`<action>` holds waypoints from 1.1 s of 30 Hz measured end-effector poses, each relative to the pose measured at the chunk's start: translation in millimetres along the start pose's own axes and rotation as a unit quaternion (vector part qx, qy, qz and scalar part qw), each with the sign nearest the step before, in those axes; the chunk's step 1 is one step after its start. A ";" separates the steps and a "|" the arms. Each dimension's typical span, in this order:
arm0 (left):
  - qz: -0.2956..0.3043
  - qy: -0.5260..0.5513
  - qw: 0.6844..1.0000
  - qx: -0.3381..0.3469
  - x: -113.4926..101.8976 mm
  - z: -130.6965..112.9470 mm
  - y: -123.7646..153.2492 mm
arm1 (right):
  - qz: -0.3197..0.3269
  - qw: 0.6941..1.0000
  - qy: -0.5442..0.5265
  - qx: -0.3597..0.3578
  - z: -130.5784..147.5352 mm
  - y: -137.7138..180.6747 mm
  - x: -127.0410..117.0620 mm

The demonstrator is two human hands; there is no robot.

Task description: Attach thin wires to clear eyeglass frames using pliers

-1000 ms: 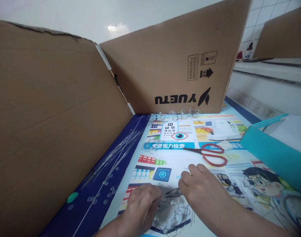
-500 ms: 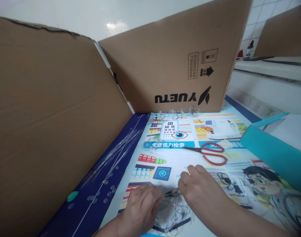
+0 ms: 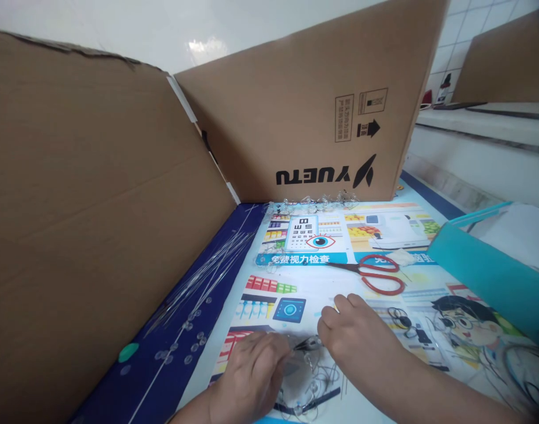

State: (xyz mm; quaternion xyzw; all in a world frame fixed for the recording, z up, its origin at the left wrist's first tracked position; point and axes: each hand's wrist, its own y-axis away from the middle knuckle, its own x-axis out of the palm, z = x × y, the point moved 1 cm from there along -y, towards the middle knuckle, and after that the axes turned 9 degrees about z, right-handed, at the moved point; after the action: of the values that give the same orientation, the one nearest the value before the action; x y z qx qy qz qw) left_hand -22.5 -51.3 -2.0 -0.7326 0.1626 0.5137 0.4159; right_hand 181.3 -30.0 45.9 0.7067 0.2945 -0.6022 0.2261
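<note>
My left hand (image 3: 255,371) is closed, its fingertips pinched at the end of a thin wire strung with clear beads (image 3: 314,386), which loops on the printed tabletop below. Opposite it, my right hand (image 3: 349,333) is curled into a fist, knuckles up. Between the two hands lies a dark, tapering metal piece (image 3: 308,343), perhaps the jaws of small pliers; its ends are hidden by the fingers. What the right fist encloses does not show. Beyond the hands lie scissors (image 3: 382,275) with red handles, blades pointing left.
Cardboard panels (image 3: 313,118) stand at the back and left. Straight thin wires (image 3: 202,271) and loose clear beads (image 3: 188,324) lie on the dark blue strip. More beaded wire (image 3: 313,205) rests along the back panel. At right are a teal box (image 3: 485,259) and dark coiled wire (image 3: 399,318).
The view has shifted very slightly. Both hands keep nearly the same place and grip, with the dark metal piece still between them.
</note>
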 end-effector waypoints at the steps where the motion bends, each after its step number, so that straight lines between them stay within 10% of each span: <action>1: 0.000 0.002 1.000 0.001 0.0 0.1 0.1 | -0.002 1.000 -0.001 -0.002 -0.3 0.0 0.1; 19: 0.046 0.146 0.983 -0.106 -3.9 6.3 -7.5 | -0.027 0.998 -0.030 0.058 -23.9 -0.8 15.5; 33: -0.005 0.278 0.946 -0.169 -4.5 6.8 -5.3 | -0.033 0.946 -0.307 0.102 -10.8 19.6 20.8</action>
State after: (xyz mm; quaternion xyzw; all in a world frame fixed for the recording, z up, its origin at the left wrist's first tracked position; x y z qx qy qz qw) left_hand -25.1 -43.6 3.5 -0.9065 0.1790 0.3080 0.2266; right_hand 204.7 -34.0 26.5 0.4970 0.1715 -0.8238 0.2120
